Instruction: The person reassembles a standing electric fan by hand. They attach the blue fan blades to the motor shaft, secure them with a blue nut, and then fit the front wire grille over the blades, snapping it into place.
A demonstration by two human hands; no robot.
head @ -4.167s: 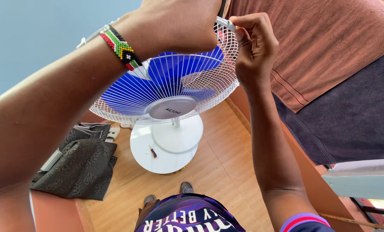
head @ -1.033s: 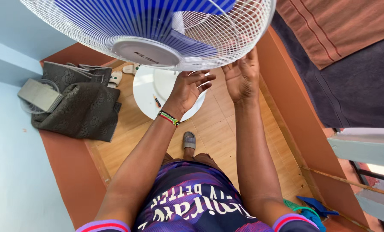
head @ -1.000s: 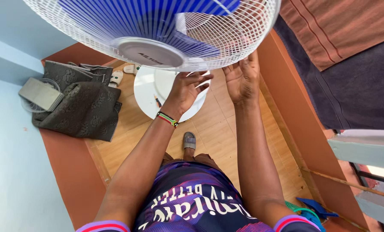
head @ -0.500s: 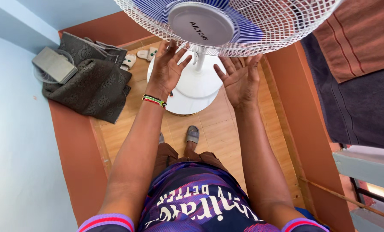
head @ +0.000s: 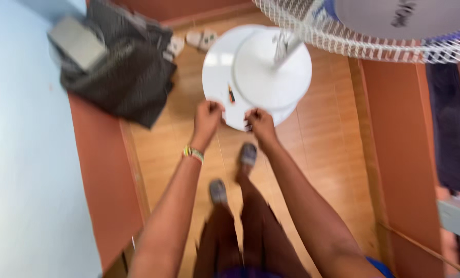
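Both hands are lowered toward the round white fan base [head: 225, 77] on the tiled floor. Left hand [head: 207, 114] is curled into a loose fist at the base's near rim, beaded wristband behind it. Right hand [head: 259, 121] is also curled, at the same near rim just to the right. Motion blur hides whether either one actually pinches the edge, so the grip cannot be told.

On the base, just beyond the left hand, lies a small screwdriver [head: 231, 94] with an orange handle. The white pole [head: 281, 47] rises from a raised dome on the base to the white grille fan head [head: 384, 31] with blue blades, overhanging well to the right of the base. Two grey sandalled feet [head: 234, 172] stand just in front of the base. A dark cloth bundle [head: 122, 72] sits left of the base on an orange ledge.

Risks, as a judgement: the head looks top-heavy and off-centre, so tilting or dragging the base by its rim could tip the fan. The loose screwdriver could roll off. Toes close to the rim could get pinched.
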